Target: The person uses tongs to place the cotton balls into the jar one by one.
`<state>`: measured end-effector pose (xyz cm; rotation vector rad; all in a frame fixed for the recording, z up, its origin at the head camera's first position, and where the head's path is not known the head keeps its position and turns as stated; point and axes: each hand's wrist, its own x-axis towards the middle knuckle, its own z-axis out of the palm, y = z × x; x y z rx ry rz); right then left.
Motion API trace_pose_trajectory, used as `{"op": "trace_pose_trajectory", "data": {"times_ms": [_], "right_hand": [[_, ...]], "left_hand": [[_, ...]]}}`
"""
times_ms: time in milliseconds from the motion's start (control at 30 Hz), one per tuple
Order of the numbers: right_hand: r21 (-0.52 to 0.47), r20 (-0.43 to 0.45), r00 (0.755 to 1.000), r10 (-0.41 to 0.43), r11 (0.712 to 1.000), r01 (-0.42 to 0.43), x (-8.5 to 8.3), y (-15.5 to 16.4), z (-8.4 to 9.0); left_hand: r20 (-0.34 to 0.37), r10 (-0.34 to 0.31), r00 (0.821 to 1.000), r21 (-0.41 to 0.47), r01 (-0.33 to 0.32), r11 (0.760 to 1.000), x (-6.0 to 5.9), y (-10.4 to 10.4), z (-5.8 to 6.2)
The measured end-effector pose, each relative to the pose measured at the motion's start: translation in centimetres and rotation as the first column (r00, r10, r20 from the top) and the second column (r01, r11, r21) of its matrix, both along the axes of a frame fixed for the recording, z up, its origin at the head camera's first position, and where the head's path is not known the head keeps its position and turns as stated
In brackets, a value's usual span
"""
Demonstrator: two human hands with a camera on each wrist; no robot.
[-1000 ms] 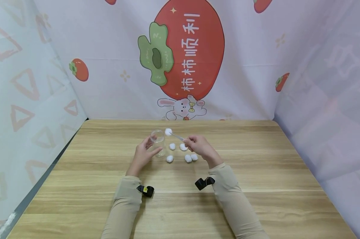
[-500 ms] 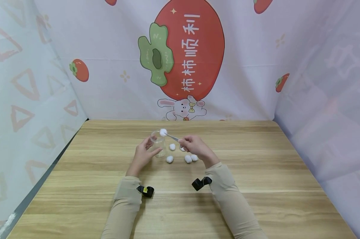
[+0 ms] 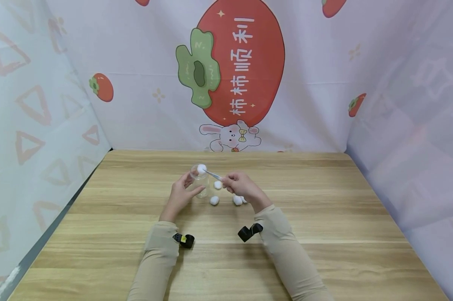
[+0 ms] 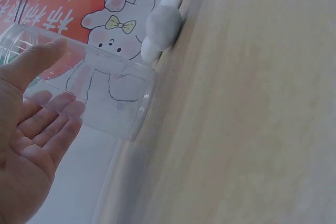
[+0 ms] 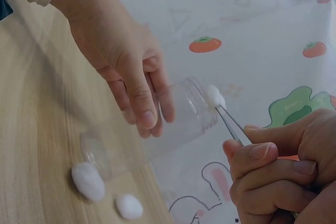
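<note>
My left hand [image 3: 182, 193] grips a clear, wide-mouthed jar [image 3: 201, 182], thumb on one side and fingers on the other. The jar stands upright, and its wall [image 4: 113, 90] shows nothing inside in the left wrist view. Metal tweezers [image 3: 213, 174] are pinched between the thumb and fingers of my right hand [image 3: 245, 189]. Their tips hold a white cotton ball [image 5: 214, 97] right at the jar's mouth; whether it touches the rim I cannot tell. Part of the tweezers is hidden inside my right hand.
Several loose cotton balls lie on the wooden table, one [image 3: 214, 200] near the jar's base, one [image 3: 217, 184] beside the jar and others [image 3: 237, 200] under my right hand. A printed cloth [image 3: 136, 113] hangs behind the table's far edge.
My right hand has moved left, carrying the cotton ball in the tweezers from beside the jar to over its mouth. The left hand and jar have stayed in place.
</note>
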<state>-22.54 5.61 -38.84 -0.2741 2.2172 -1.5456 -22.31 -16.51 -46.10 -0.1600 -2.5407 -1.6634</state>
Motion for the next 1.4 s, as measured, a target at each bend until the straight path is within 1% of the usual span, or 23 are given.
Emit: {"op": "trace_pose_trajectory", "data": {"times_ms": [167,467,600,900,1133,1400], "right_hand": [[0.003,0.020,1.000,-0.010,1.000,0.010,-0.07,-0.20,-0.05],[0.010,0.008,1.000,-0.012,1.000,0.012,0.03,-0.16,0.13],[0.018,0.006,1.000,-0.010,1.000,0.010,-0.02,-0.21,0.15],[0.022,0.034,0.999,-0.003,1.000,0.002,-0.11,-0.24,0.51],[0.030,0.064,0.998,-0.003,1.000,0.001,-0.03,-0.13,0.89],[0.015,0.071,0.997,-0.002,1.000,0.001,-0.08,-0.14,0.65]], "left_hand": [[0.009,-0.003,1.000,0.004,0.003,1.000,-0.03,-0.06,-0.05],[0.027,-0.003,1.000,-0.007,0.003,1.000,0.11,-0.02,0.09],[0.028,-0.005,1.000,-0.008,0.005,1.000,0.09,-0.03,0.09],[0.023,-0.015,1.000,-0.012,0.015,1.000,0.01,0.09,0.28],[0.020,-0.016,1.000,0.015,0.016,1.000,-0.09,0.09,0.27],[0.036,-0.013,0.999,0.024,0.012,1.000,-0.01,-0.03,0.21]]}}
